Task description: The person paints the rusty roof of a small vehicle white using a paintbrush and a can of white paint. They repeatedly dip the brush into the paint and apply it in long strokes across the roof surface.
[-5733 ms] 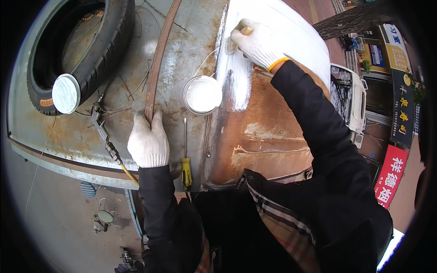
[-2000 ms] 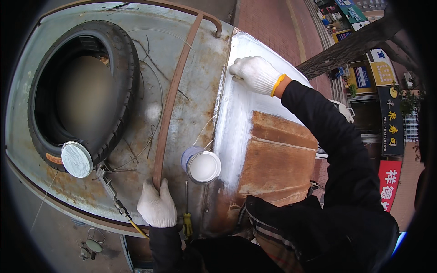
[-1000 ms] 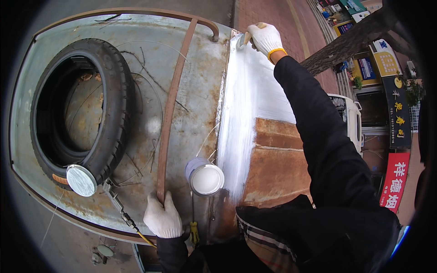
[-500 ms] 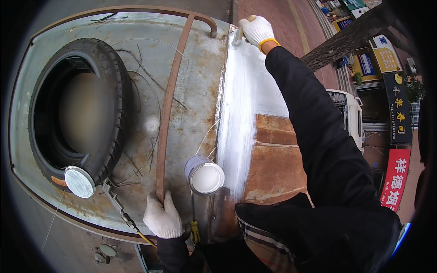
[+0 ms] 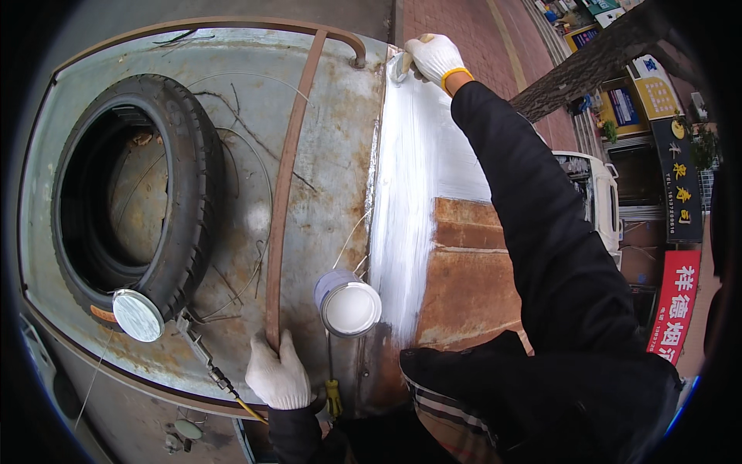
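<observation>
My right hand (image 5: 437, 59), in a white knit glove with a yellow cuff, reaches to the far end of a metal panel. Its fingers are closed on a paintbrush (image 5: 399, 68), whose handle is mostly hidden by the glove. The brush head touches the edge of a wet white paint strip (image 5: 403, 209). Bare rusty metal (image 5: 471, 286) borders the paint nearer to me. My left hand (image 5: 278, 373), gloved too, is wrapped round the near end of a rusty flat rail (image 5: 287, 170). An opened can of white paint (image 5: 350, 306) stands between that rail and the painted strip.
A black tire (image 5: 189, 193) lies at the left, a paint-smeared round lid (image 5: 138, 315) against it. Near my left hand are a spray-gun-like metal tool (image 5: 202, 348) with a yellow hose and a yellow-handled screwdriver (image 5: 333, 397). A tree trunk (image 5: 595, 66) leans in at the right.
My right hand and the brush have shifted very slightly at the far end of the strip. My left hand keeps its hold on the rail. The whole view has tilted a little.
</observation>
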Demonstrator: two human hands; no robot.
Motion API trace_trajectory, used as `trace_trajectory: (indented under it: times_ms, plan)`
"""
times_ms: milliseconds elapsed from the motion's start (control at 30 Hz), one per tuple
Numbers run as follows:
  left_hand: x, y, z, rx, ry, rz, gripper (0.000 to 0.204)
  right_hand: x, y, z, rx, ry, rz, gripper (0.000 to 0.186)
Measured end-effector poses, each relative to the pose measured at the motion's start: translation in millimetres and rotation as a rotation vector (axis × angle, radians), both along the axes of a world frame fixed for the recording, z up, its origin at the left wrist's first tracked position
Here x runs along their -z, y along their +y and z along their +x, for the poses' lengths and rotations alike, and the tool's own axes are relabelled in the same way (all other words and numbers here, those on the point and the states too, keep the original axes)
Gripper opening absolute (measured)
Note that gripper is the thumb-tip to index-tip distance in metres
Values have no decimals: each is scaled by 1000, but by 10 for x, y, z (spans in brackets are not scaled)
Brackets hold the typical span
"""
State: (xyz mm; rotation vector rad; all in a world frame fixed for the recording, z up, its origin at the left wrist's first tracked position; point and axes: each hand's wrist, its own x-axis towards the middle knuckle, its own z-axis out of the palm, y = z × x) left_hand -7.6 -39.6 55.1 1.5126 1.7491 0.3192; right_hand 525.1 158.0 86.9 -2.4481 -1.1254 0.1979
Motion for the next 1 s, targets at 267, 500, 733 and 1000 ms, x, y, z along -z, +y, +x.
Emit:
trace_trajectory:
  times_ms: [267, 500, 733, 1000]
  plan:
    - [-10, -6, -2, 23, 46, 20, 24, -143, -5, 100, 91, 207, 36, 33]
    - [-4, -1, -5, -8, -3, -16, 25, 79, 28, 76, 334, 450, 272, 30]
    - [22, -11, 2, -16, -1, -1, 24, 97, 72, 163, 221, 384, 282, 33]
    - [5, -7, 10, 6, 36, -2, 23, -171, -252, -204, -84, 284, -142, 34]
